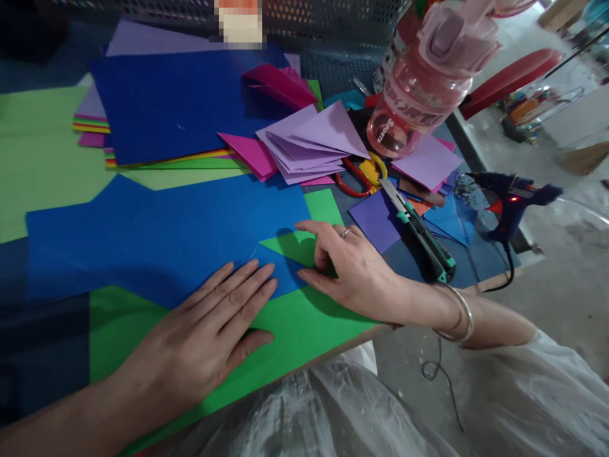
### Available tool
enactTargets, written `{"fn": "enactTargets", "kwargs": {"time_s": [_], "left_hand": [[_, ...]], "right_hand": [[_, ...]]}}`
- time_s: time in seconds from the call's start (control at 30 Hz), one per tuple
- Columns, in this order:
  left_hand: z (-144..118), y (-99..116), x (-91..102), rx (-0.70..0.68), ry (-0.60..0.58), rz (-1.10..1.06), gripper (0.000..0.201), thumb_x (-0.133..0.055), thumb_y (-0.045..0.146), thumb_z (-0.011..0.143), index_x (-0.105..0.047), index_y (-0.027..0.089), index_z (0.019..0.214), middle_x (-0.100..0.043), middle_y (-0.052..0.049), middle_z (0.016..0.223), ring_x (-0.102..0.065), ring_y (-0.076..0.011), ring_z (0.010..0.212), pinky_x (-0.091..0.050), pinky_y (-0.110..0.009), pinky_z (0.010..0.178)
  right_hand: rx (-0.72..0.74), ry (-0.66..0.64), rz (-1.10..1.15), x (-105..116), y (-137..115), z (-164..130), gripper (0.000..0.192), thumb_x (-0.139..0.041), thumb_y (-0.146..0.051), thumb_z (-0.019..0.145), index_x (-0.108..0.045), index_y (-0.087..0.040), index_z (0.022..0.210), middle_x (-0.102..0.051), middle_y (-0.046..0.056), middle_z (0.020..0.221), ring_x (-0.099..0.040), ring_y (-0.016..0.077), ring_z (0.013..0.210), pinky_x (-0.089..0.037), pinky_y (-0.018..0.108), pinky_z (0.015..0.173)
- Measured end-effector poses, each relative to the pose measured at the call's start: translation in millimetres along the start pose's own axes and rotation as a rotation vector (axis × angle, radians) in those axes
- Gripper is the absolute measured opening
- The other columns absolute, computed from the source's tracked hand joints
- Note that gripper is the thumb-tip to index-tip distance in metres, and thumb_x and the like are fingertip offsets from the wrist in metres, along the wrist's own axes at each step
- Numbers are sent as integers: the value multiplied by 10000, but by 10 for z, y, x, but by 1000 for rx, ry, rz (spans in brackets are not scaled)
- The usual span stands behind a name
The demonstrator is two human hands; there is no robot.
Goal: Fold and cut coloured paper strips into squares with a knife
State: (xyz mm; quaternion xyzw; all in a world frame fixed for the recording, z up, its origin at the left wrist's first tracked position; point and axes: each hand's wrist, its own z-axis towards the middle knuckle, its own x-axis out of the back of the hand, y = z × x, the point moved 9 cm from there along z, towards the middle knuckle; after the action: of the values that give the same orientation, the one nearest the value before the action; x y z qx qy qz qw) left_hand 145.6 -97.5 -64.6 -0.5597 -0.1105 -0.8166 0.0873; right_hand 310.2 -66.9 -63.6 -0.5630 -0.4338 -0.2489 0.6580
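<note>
My left hand (209, 333) lies flat, fingers stretched out, on a cut blue paper sheet (157, 231). Its thumb reaches over a green sheet (328, 317) underneath. My right hand (354, 263) rests at the blue sheet's right end, thumb and index finger apart and the other fingers curled. Between that thumb and index finger shows a pointed green patch (292, 246); whether it is a notch in the blue or a separate piece I cannot tell. A thin pale line runs from the patch's tip toward my left fingertips. No tool is in either hand.
Folded lilac papers (314, 139), red-and-yellow-handled scissors (354, 181) and a green-black utility knife (423, 238) lie beyond my right hand. A pink bottle (413, 95) stands behind. A glue gun (511, 197) with a lit red light sits at the table's right edge. Dark blue sheets (181, 101) lie at the back.
</note>
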Motion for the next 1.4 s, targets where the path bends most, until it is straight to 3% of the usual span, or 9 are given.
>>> {"fn": "enactTargets", "kwargs": {"time_s": [0.17, 0.37, 0.63, 0.73, 0.87, 1.07, 1.27, 1.4], "left_hand": [[11, -2, 21, -6, 2, 0, 494, -513, 313, 1100, -533, 34, 1508, -599, -189, 1550, -518, -314, 1501, -409, -496, 1267], [38, 4, 73, 11, 9, -2, 531, -579, 234, 1065, -488, 45, 1553, -630, -178, 1520, -549, -310, 1475, -419, -497, 1255], [14, -51, 17, 53, -42, -76, 599, -481, 301, 1111, -324, 143, 1667, -583, -116, 1584, -453, -245, 1551, -307, -443, 1324], [-23, -66, -5, 42, -94, -74, 627, -493, 295, 1099, -300, 148, 1677, -545, -101, 1619, -427, -247, 1568, -300, -447, 1329], [-55, -63, -14, 15, -121, -77, 642, -559, 265, 1055, -374, 72, 1638, -554, -160, 1601, -465, -311, 1540, -332, -477, 1319], [-76, -75, -28, 37, -122, -94, 663, -581, 253, 1046, -358, 88, 1648, -545, -143, 1611, -459, -303, 1544, -318, -476, 1330], [-66, -48, -55, 19, -128, -78, 663, -553, 262, 1063, -325, 65, 1653, -457, -147, 1671, -309, -277, 1623, -256, -478, 1349], [-66, -66, -67, 41, -118, -70, 650, -536, 296, 1076, -328, 102, 1661, -516, -125, 1631, -427, -292, 1564, -357, -492, 1307]], "right_hand": [[17, 8, -37, 13, 24, -26, 555, -711, -372, 991, -514, -111, 1439, -687, 10, 850, -548, 204, 798, -328, 353, 783], [56, 47, -104, -2, 10, -73, 543, -624, -441, 1037, -523, -103, 1450, -711, 63, 928, -573, 245, 883, -334, 377, 807], [77, 103, -285, -41, -73, -139, 578, -552, -452, 1070, -468, -94, 1516, -703, 170, 1196, -547, 322, 1055, -362, 441, 856], [87, 94, -262, -40, -81, -148, 607, -510, -496, 1082, -462, -76, 1516, -701, 167, 1164, -542, 324, 1031, -352, 442, 832], [99, 82, -123, -25, -61, -145, 612, -445, -547, 1099, -478, -74, 1486, -722, 136, 1088, -553, 294, 975, -332, 425, 814], [99, 88, 14, -18, -27, -134, 482, -474, -437, 1123, -471, -100, 1468, -754, 78, 974, -573, 236, 893, -319, 394, 814], [104, 96, 33, -6, -29, -126, 403, -484, -344, 1119, -484, -95, 1436, -750, 63, 942, -585, 229, 884, -318, 382, 792], [82, 86, 49, -12, -15, -126, 373, -485, -255, 1096, -473, -107, 1438, -750, 58, 953, -596, 226, 895, -326, 379, 802]]}}
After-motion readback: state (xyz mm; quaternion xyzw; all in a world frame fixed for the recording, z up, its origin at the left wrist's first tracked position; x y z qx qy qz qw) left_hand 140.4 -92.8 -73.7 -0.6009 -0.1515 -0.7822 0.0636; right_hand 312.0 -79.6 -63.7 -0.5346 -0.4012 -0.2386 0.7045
